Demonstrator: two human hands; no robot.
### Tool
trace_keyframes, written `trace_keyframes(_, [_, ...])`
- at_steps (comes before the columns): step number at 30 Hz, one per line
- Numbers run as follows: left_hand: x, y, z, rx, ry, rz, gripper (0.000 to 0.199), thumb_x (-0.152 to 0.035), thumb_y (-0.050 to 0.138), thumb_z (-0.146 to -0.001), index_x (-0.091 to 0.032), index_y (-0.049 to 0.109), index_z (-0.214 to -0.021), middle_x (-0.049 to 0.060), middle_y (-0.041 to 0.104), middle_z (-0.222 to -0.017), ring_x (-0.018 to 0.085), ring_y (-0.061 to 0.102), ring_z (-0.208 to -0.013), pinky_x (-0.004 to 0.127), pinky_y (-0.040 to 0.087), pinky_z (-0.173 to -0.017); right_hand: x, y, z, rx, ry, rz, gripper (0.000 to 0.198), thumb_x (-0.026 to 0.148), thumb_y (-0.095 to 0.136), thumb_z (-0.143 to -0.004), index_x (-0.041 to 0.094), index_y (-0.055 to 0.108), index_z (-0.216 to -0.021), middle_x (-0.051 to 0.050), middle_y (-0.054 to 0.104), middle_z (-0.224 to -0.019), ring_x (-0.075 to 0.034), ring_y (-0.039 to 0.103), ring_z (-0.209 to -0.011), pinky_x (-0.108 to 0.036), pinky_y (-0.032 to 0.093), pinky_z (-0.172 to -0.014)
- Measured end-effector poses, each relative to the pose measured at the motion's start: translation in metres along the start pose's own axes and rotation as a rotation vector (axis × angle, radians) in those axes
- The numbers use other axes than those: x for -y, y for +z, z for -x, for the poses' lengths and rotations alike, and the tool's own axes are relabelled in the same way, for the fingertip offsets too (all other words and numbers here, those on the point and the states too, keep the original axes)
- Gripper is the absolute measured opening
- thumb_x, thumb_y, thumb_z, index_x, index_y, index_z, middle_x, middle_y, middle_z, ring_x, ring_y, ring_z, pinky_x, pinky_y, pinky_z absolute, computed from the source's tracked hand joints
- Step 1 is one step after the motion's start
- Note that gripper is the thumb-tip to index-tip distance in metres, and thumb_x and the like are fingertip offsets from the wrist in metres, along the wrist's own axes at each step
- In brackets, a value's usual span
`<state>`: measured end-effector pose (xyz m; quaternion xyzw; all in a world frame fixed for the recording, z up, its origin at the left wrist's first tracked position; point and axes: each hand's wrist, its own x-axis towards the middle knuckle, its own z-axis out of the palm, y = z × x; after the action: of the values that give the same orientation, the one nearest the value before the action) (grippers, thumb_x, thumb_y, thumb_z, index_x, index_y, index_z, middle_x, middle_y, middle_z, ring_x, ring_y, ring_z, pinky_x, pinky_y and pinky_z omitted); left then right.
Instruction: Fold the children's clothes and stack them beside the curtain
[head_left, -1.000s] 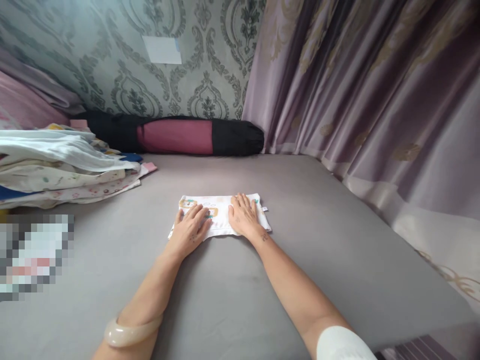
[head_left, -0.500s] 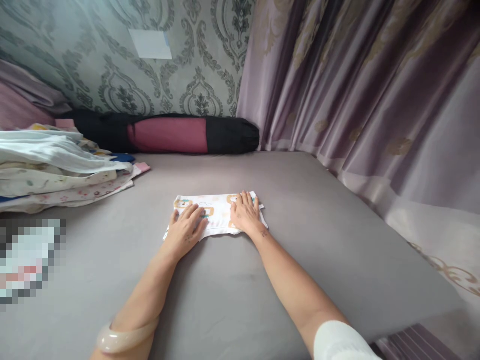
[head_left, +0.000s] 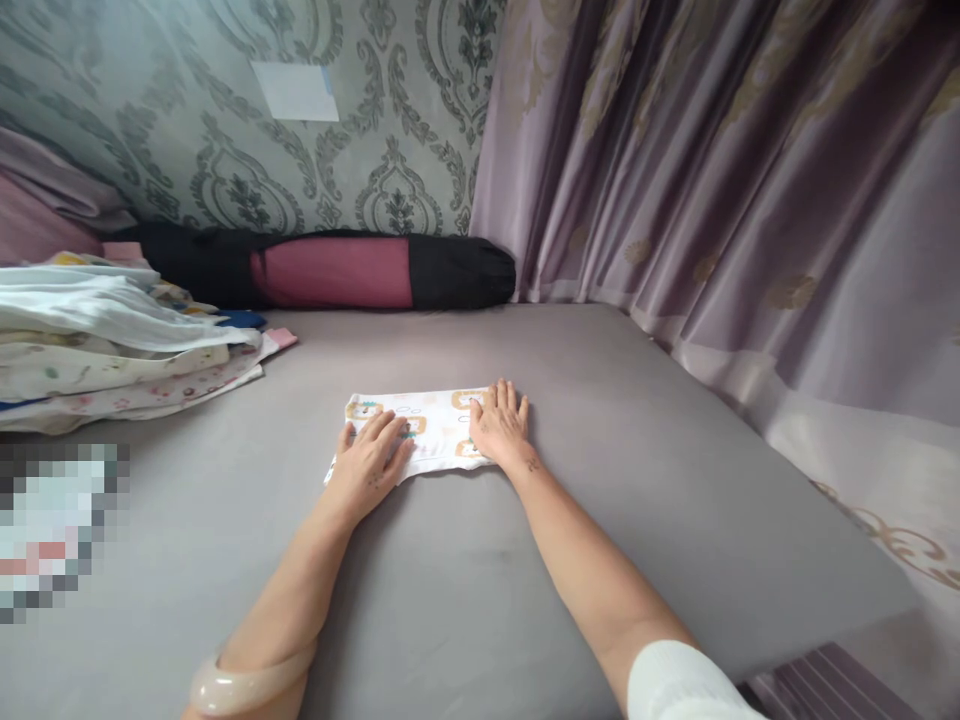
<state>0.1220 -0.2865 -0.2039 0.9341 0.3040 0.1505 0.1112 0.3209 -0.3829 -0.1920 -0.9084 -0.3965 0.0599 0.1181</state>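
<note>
A folded white cloth garment with orange and green printed figures lies flat on the grey bed sheet. Flat across its left part rests my left hand, fingers spread. My right hand lies on the right end of the garment, its fingers stretched out over the far right corner. Both palms face down, and neither hand grips the fabric. The garment's right edge is mostly hidden under my right hand.
A heap of clothes lies at the left. Along the patterned wall stretches a black and dark-red long bag. Purple curtains hang on the right, beside the bed's edge. The object at the lower left is blurred out.
My right hand has slid slightly right, out to the garment's right edge, covering the small tag that showed there. My left hand stays in place on the fabric.
</note>
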Motion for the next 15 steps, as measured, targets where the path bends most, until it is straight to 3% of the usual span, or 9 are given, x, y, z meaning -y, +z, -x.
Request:
trace_keyframes(10, [0.003,0.002,-0.001,-0.004,-0.015,0.043,0.041,-0.042,0.036,-0.097,-0.025,0.055,-0.128,0.011,0.054,-0.142,0.028,0.043,-0.137,0.058,0.024,-0.114,0.001,0.001,-0.001,0.033,0.015,-0.061,0.065,0.04,0.022,-0.101,0.0,0.027,-0.151,-0.019,0.016,-0.161,-0.03,0.008,-0.15,-0.051,0.008,-0.12])
trace_keyframes(15, [0.013,-0.003,-0.005,-0.163,-0.071,0.07,0.04,-0.04,0.038,-0.094,-0.022,0.06,-0.122,0.012,0.057,-0.138,0.027,0.052,-0.128,0.045,0.039,-0.107,-0.014,-0.015,-0.009,0.063,0.027,-0.257,0.062,0.037,0.037,-0.098,0.007,0.032,-0.151,-0.016,0.025,-0.16,-0.026,0.02,-0.148,-0.043,0.018,-0.119])
